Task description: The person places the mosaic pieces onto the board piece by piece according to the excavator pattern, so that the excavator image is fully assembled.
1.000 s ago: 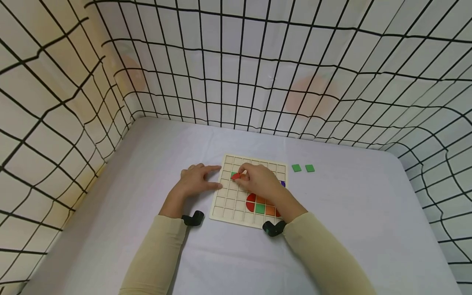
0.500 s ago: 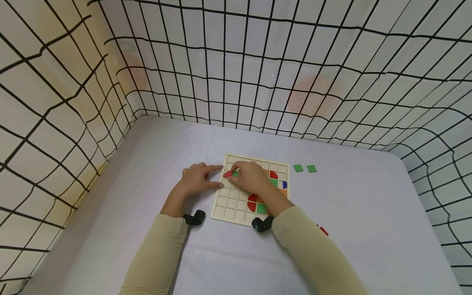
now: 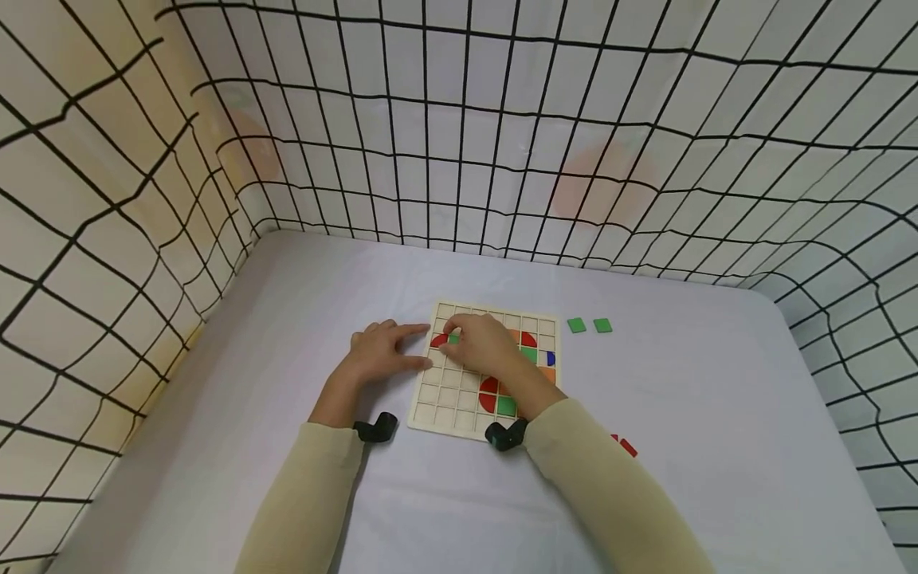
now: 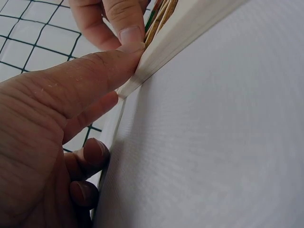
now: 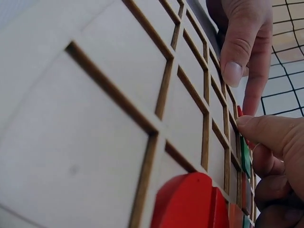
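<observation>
A pale wooden grid board (image 3: 446, 396) lies on the white-covered table. My left hand (image 3: 382, 351) rests at its left edge, thumb and index finger stretched apart, their tips at the rim. The right hand (image 3: 486, 344) reaches over the board and pinches a red curved tile (image 3: 438, 340) at the leftmost column. Beside that tile sits a green square tile (image 3: 454, 339), partly under the fingers. In the right wrist view, the right thumb (image 5: 266, 130) presses close by the red tile's edge. Other red tiles (image 3: 488, 386) fill squares nearer the front; the right forearm hides part of the board.
Two green square tiles (image 3: 590, 325) lie on the table right of the board. Small red pieces (image 3: 628, 447) show beside the right sleeve. Black wire mesh (image 3: 459, 159) surrounds the table at the back and sides. A black wrist camera (image 3: 376, 427) sits on the left wrist.
My right hand has moved left with the red tile, from beyond the green tile to the leftmost column, and lowered it there. The left hand has stayed at the board's edge.
</observation>
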`<move>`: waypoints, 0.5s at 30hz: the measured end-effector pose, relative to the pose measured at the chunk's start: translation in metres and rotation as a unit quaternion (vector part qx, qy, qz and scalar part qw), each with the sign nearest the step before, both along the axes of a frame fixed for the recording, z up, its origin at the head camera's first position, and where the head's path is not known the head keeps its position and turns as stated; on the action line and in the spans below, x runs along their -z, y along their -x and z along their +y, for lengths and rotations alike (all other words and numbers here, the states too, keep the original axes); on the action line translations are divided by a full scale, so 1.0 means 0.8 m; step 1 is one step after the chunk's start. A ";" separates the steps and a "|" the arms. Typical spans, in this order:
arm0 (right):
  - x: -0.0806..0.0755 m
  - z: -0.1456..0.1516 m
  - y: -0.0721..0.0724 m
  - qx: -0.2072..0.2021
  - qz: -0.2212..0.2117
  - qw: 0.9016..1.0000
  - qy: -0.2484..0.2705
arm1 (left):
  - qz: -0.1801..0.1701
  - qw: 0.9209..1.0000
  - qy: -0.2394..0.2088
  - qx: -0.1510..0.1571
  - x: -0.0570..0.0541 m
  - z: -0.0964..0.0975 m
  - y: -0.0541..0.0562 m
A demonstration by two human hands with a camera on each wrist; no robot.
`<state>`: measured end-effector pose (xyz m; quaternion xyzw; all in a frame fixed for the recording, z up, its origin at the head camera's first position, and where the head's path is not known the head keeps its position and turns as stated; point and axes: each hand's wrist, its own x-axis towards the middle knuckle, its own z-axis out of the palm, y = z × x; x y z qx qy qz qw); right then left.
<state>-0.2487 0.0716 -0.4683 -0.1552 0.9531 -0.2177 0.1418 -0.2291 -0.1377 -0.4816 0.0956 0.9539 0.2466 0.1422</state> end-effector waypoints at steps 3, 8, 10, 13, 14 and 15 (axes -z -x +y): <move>0.002 -0.010 0.001 -0.019 0.000 1.000 -0.008 | -0.002 1.000 0.006 -0.012 0.004 -0.010 -0.006; -0.002 -0.022 -0.005 -0.038 0.000 0.999 0.008 | 0.002 0.999 0.000 -0.032 0.010 -0.033 -0.019; -0.004 -0.020 -0.010 -0.036 0.000 0.999 0.023 | 0.001 0.999 -0.002 -0.038 0.014 -0.042 -0.026; -0.008 -0.011 -0.016 -0.024 0.000 0.998 0.051 | -0.001 0.999 0.000 -0.053 0.018 -0.057 -0.038; -0.009 -0.006 -0.018 -0.021 0.000 0.998 0.061 | 0.001 0.998 0.002 -0.058 0.019 -0.062 -0.042; -0.011 0.000 -0.019 -0.017 -0.001 0.997 0.071 | 0.002 0.998 0.002 -0.064 0.020 -0.066 -0.045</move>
